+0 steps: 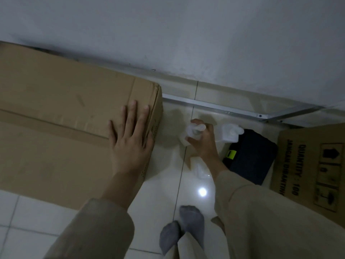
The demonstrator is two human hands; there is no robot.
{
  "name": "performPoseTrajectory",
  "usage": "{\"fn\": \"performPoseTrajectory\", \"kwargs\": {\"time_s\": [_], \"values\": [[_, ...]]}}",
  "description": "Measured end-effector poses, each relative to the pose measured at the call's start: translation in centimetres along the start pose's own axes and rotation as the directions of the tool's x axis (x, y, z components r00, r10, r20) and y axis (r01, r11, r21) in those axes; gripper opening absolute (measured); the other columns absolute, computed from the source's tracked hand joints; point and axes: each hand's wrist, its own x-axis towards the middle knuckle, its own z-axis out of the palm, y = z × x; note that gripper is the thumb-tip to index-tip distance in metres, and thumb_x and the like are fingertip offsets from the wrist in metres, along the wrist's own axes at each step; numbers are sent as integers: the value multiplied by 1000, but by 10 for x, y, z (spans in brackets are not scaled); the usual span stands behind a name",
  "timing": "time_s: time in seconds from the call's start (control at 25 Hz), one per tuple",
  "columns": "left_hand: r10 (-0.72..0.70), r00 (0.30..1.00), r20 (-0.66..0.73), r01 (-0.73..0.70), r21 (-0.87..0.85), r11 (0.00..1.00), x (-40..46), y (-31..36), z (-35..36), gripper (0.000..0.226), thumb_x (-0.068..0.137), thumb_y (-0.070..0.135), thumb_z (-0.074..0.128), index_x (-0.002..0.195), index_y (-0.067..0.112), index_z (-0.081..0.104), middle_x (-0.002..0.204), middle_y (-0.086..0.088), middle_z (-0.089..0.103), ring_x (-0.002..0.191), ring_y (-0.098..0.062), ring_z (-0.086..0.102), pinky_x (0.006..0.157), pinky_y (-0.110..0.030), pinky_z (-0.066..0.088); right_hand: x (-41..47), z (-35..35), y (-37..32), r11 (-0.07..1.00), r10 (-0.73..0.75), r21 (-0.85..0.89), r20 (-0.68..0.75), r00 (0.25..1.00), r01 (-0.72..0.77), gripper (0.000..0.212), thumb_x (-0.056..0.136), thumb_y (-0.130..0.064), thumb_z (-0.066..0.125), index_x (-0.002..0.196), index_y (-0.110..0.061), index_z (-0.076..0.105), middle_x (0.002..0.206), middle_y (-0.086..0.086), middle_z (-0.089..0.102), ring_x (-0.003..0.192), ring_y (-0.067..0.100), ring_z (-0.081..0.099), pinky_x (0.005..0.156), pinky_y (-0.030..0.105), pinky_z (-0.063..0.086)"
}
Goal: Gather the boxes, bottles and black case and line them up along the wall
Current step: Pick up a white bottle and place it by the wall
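Cardboard large box bears the flat, spread left hand. Right of it, the right hand grips a clear bottle. Further right, a printed box reads "QUANTITY : 100".

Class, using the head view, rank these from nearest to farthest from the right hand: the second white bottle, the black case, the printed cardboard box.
From the right hand:
1. Second white bottle, just right of it.
2. Black case, farther right on the floor.
3. Printed cardboard box, at the far right edge.
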Motion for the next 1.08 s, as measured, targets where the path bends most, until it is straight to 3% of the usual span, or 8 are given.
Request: {"fn": "performPoseTrajectory", "kwargs": {"time_s": [0.12, 0.44, 0.56, 0.64, 0.68, 0.76, 0.84, 1.08], "values": [[14, 999, -35, -13, 19, 1000, -1, -1, 2, 59, 86, 35, 40, 144, 33, 24, 155, 0, 26, 143, -17, 20, 113, -54, 15, -12, 4, 1, 998, -52, -27, 25, 998, 52, 55, 76, 5, 66, 127, -12, 53, 127, 15, 39, 120, 30, 42, 103, 33, 39], [0, 1000, 14, 0, 41, 999, -1, 0, -2, 63, 86, 37, 36, 145, 33, 16, 156, -1, 22, 144, -19, 16, 113, -56, 16, -45, -14, -40, 994, 94, 76, -147, 985, -84, 71, 75, 19, 49, 137, -13, 40, 138, 13, 42, 128, 25, 39, 111, 35, 33], [3, 995, 104, -7, 39, 999, -6, 0, -14, 61, 87, 47, 27, 145, 35, 9, 158, 0, 15, 145, -19, 13, 115, -53, 11, -77, -3, -78, 987, -155, -84, -267, 951, 137, 77, 70, 22, 44, 137, -16, 38, 138, 7, 44, 128, 18, 35, 103, 27, 32], [-189, 975, 121, 198, -68, 978, -21, -13, -24, 58, 89, 52, 20, 145, 38, 9, 159, 3, 6, 146, -17, 4, 116, -48, 0, -93, 19, -103, 968, -246, -76, -69, 967, 241, 68, 81, 8, 49, 140, -19, 32, 143, 4, 39, 133, 18, 30, 102, 28, 33], [-383, 915, 125, 398, -135, 907, -32, -21, -28, 58, 90, 53, 20, 145, 39, 8, 159, 3, 1, 147, -18, -3, 115, -48, -6, -98, 32, -114, 978, -205, -35, 50, 978, 207, 64, 87, -3, 52, 143, -20, 26, 147, 4, 34, 136, 19, 27, 103, 28, 32], [-776, 615, 142, 785, -204, 585, -54, -42, -38, 64, 88, 59, 26, 145, 40, 4, 159, -1, -9, 145, -28, -14, 111, -57, -11, -101, 57, -134, 994, -21, 105, 227, 974, -3, 72, 90, -18, 56, 147, -17, 12, 152, 7, 26, 139, 22, 27, 108, 32, 31], [-918, 345, 196, 921, -258, 291, -66, -54, -52, 73, 81, 65, 37, 142, 45, 2, 158, -1, -16, 143, -37, -16, 108, -67, -4, -100, 76, -145, 962, 105, 213, 294, 950, -172, 78, 91, -17, 55, 148, -14, 2, 151, 13, 28, 136, 26, 35, 111, 33, 32], [-773, 565, 287, 808, -382, 449, -57, -35, -60, 77, 82, 52, 52, 142, 42, 6, 155, -5, -22, 136, -50, 0, 106, -63, 22, -75, 66, -152, 966, 152, 181, 181, 972, -185, 60, 95, -12, 45, 146, -16, 14, 145, 13, 38, 129, 27, 44, 98, 29, 36]]}}
